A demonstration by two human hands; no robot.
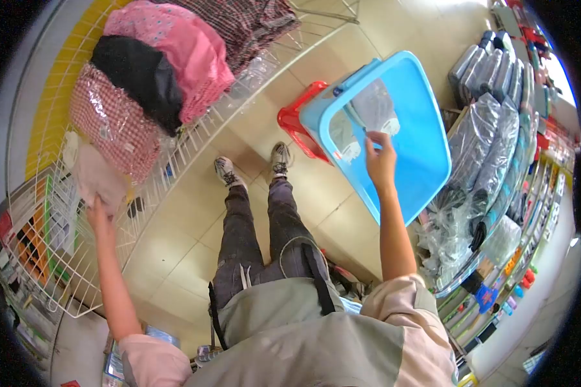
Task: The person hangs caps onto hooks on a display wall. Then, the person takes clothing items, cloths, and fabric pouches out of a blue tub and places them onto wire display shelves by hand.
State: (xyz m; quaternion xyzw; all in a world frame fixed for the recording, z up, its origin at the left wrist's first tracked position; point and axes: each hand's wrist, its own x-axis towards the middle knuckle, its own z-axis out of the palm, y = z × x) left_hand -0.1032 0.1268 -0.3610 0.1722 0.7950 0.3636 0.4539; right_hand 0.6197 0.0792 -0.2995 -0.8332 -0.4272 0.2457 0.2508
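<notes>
My left hand (101, 216) is closed on the lower edge of a pale pink cloth (100, 177) at the left end of a white wire rack (190, 149). Beside that cloth lie a red checked packet (116, 122), a black cloth (139, 77) and a pink cloth (177, 48). Over the open blue bin (423, 148), my right hand (381, 155) has its fingers pinched together at a thin item by the near rim. Grey and white packets (373, 106) show inside the bin.
A red stool (297, 122) stands under the blue bin. Plastic-wrapped goods (478, 142) are stacked at the right, near shelves of small items (529, 251). My shoes (226, 171) are on the tiled floor (181, 251) between rack and bin.
</notes>
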